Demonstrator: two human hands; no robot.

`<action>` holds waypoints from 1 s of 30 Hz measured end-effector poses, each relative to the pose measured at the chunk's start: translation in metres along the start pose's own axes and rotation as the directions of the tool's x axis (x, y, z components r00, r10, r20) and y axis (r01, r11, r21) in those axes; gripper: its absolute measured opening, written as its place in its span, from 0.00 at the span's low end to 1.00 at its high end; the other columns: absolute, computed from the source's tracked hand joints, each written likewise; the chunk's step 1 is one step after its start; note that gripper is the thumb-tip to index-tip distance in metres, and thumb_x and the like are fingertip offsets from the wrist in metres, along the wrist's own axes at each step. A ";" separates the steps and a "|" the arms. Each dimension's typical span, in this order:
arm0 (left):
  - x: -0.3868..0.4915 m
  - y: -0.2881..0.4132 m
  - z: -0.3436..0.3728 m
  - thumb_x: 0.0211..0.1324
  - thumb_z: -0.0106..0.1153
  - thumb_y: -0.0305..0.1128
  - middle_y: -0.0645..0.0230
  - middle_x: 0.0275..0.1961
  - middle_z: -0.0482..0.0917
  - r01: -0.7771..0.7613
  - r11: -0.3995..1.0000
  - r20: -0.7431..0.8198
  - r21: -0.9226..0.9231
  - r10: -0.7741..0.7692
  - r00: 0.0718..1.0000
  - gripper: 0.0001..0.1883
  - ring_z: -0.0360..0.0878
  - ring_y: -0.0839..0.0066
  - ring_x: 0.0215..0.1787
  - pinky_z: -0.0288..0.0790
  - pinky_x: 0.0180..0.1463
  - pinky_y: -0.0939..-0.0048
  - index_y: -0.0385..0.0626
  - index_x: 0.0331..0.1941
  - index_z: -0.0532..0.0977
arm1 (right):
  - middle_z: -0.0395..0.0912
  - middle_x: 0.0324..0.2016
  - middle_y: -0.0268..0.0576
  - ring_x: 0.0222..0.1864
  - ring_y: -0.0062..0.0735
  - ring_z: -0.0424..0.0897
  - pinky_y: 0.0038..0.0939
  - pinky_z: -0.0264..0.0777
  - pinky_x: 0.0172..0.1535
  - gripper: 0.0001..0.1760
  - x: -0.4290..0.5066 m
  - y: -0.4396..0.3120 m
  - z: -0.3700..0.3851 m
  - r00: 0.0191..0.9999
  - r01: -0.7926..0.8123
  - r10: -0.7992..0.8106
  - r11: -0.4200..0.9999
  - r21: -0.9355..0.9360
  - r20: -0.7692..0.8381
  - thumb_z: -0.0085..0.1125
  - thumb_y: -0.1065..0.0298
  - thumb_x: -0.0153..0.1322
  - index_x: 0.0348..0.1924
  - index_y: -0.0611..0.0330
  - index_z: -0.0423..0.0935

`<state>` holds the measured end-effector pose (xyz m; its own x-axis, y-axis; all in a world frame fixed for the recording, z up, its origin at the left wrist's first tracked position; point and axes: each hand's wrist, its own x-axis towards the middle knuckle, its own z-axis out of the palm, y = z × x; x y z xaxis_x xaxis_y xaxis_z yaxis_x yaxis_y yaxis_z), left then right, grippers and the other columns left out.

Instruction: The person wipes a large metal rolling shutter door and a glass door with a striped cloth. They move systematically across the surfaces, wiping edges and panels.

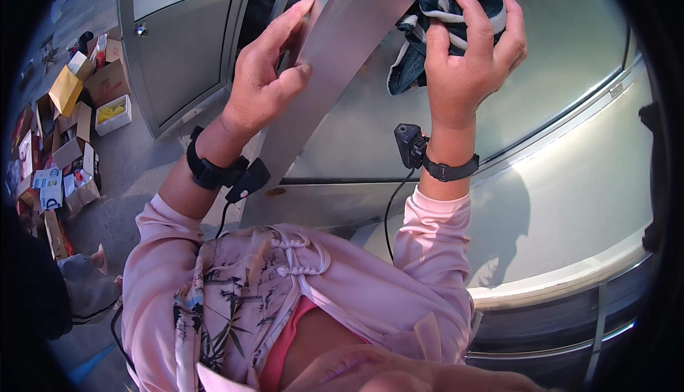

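My right hand (475,61) grips a bunched dark cloth with white stripes (411,66). It presses the cloth near a pale, glossy panel (374,130), and a loose fold hangs down to the left. My left hand (272,71) rests against the edge of a wide metal frame post (342,45). Its thumb and index finger are spread apart along that edge; the other fingers are partly hidden. Each wrist wears a black strap with a small cabled device, one on the left (230,175) and one on the right (411,146).
Left of the post stands a grey-framed door (181,45) with a round knob. Open cardboard boxes (75,130) and a white box (114,116) crowd the floor beyond. A person's leg (88,280) shows at lower left. A curved ledge (566,280) and metal railing (598,317) run along the right.
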<state>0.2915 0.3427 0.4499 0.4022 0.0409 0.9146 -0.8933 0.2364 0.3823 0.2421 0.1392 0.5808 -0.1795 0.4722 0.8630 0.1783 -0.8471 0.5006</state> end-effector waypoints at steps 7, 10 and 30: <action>0.004 0.007 0.008 0.53 0.57 0.29 0.64 0.38 0.80 0.124 0.990 -0.084 0.073 -0.117 0.990 0.29 0.78 0.77 0.36 0.74 0.46 0.74 0.40 0.63 0.71 | 0.69 0.60 0.45 0.60 0.46 0.68 0.42 0.62 0.61 0.25 -0.003 -0.001 0.001 0.998 -0.060 0.060 0.998 0.029 -0.011 0.67 0.75 0.56 0.47 0.42 0.82; 0.006 0.010 0.009 0.57 0.58 0.34 0.63 0.37 0.80 0.090 0.993 -0.084 0.076 -0.084 0.993 0.27 0.78 0.77 0.34 0.74 0.45 0.75 0.38 0.61 0.70 | 0.67 0.60 0.47 0.58 0.52 0.67 0.45 0.65 0.60 0.27 0.003 -0.001 -0.001 0.999 -0.047 0.047 0.998 0.038 -0.007 0.66 0.75 0.54 0.46 0.42 0.81; 0.112 0.065 0.023 0.55 0.62 0.48 0.68 0.24 0.71 0.098 0.986 0.040 0.134 -0.104 0.994 0.21 0.67 0.78 0.26 0.65 0.31 0.72 0.40 0.38 0.74 | 0.73 0.43 0.47 0.48 0.53 0.71 0.46 0.69 0.52 0.17 0.244 0.050 0.012 0.980 -0.034 0.010 0.992 -0.118 -0.197 0.66 0.64 0.61 0.43 0.53 0.83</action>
<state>0.2736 0.3402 0.5803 0.4845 -0.0229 0.8745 -0.8685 0.1069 0.4840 0.2186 0.2150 0.8166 -0.3649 0.4062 0.8378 0.0690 -0.8856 0.4594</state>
